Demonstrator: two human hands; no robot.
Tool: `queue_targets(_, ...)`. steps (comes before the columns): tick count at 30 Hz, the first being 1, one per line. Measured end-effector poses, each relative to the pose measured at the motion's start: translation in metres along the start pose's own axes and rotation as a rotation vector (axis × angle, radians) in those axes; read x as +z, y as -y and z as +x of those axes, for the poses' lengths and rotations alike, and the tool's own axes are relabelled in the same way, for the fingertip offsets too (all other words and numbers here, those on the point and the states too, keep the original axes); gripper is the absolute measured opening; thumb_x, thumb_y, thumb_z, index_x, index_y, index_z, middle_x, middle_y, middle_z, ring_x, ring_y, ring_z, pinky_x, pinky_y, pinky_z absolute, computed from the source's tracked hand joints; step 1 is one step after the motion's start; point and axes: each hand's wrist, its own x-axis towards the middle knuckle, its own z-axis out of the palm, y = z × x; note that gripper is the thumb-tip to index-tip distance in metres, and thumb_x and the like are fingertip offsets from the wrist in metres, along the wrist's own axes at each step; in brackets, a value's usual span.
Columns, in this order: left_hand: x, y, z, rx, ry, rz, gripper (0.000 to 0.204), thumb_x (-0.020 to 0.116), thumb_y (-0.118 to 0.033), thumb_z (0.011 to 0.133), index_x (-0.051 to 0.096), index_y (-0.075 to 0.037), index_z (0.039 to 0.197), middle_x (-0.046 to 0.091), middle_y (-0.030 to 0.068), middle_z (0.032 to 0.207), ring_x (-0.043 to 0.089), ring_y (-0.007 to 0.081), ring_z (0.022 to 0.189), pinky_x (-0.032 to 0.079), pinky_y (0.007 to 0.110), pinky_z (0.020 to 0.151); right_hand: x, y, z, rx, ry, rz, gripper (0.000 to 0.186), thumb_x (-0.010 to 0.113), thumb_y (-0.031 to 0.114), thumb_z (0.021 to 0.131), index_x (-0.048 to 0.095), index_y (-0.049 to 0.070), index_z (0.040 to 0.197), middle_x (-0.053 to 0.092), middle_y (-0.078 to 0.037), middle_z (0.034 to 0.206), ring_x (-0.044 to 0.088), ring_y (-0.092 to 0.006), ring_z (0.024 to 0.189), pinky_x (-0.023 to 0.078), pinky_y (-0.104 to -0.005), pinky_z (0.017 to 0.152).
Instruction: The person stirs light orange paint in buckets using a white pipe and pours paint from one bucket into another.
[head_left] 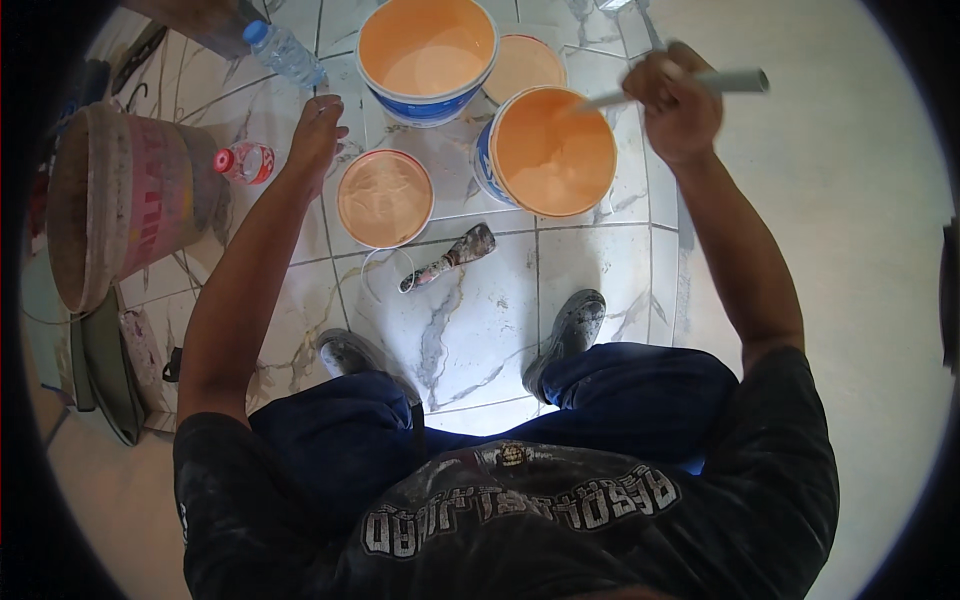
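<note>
My right hand [682, 110] is closed around a pale grey pipe [735, 81]. The pipe slants down to the left, its lower end at the mouth of a blue-and-white bucket [484, 160] of orange paint [555, 150]. My left hand [318, 135] is out to the left, fingers loosely bent, with no held thing visible. Just beyond its fingertips lies a clear plastic bottle [285, 55] with a blue cap. A second, larger bucket [428, 108] of orange paint stands between my hands, farther away. Nearer me is a round lid [386, 198] smeared with orange paint.
A paint-stained scraper [450, 257] lies on the marble-patterned tiles before my boots [568, 335]. At left are a red-capped bottle [245, 162] and a dirty bucket [125, 200] on its side. Another paint-smeared lid [524, 68] is behind the buckets.
</note>
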Motion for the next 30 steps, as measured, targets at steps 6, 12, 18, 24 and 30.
queue_targets(6, -0.011, 0.005, -0.007, -0.005, -0.004, -0.030, 0.047, 0.045, -0.034, 0.091, 0.044, -0.007, 0.128, 0.047, 0.0103, 0.124, 0.049, 0.0255, 0.107, 0.039, 0.041, 0.091, 0.087, -0.008, -0.025, 0.134, 0.143, -0.068, 0.020, 0.056, 0.010, 0.083, 0.047, 0.003, 0.068, 0.047, -0.005, 0.066, 0.048, -0.0148, 0.061, 0.039, -0.0289, 0.057)
queue_targets(12, -0.027, 0.016, -0.009, -0.033, -0.003, -0.031, 0.046, 0.046, -0.037, 0.092, 0.045, -0.010, 0.128, 0.049, 0.0070, 0.122, 0.051, 0.0207, 0.103, 0.040, 0.037, 0.087, 0.034, 0.026, -0.053, 0.144, 0.109, -0.276, 0.025, 0.053, 0.010, 0.086, 0.042, 0.005, 0.064, 0.047, -0.007, 0.062, 0.045, -0.0157, 0.057, 0.036, -0.0320, 0.051)
queue_targets(18, -0.035, 0.026, -0.006, -0.057, 0.008, -0.012, 0.045, 0.049, -0.040, 0.092, 0.046, -0.012, 0.128, 0.051, 0.0056, 0.121, 0.052, 0.0188, 0.100, 0.040, 0.035, 0.084, 0.041, -0.012, 0.016, 0.037, 0.007, -0.090, 0.023, 0.053, 0.010, 0.087, 0.039, 0.008, 0.069, 0.038, 0.000, 0.062, 0.039, -0.0106, 0.058, 0.035, -0.0282, 0.057)
queue_targets(24, -0.032, 0.034, -0.003, -0.076, 0.011, -0.007, 0.044, 0.048, -0.041, 0.092, 0.047, -0.012, 0.126, 0.052, 0.0049, 0.118, 0.052, 0.0184, 0.099, 0.040, 0.035, 0.083, 0.079, 0.003, -0.039, 0.209, 0.236, -0.084, 0.026, 0.055, 0.015, 0.084, 0.041, 0.005, 0.064, 0.045, -0.006, 0.062, 0.046, -0.0154, 0.057, 0.037, -0.0299, 0.054)
queue_targets(30, -0.023, 0.034, -0.004, -0.088, 0.069, 0.005, 0.045, 0.048, -0.042, 0.093, 0.046, -0.013, 0.127, 0.051, 0.0048, 0.117, 0.051, 0.0187, 0.099, 0.040, 0.036, 0.085, 0.011, 0.024, -0.026, 0.117, 0.056, -0.247, 0.022, 0.050, 0.011, 0.083, 0.044, 0.003, 0.063, 0.044, -0.006, 0.060, 0.042, -0.0153, 0.055, 0.035, -0.0306, 0.052)
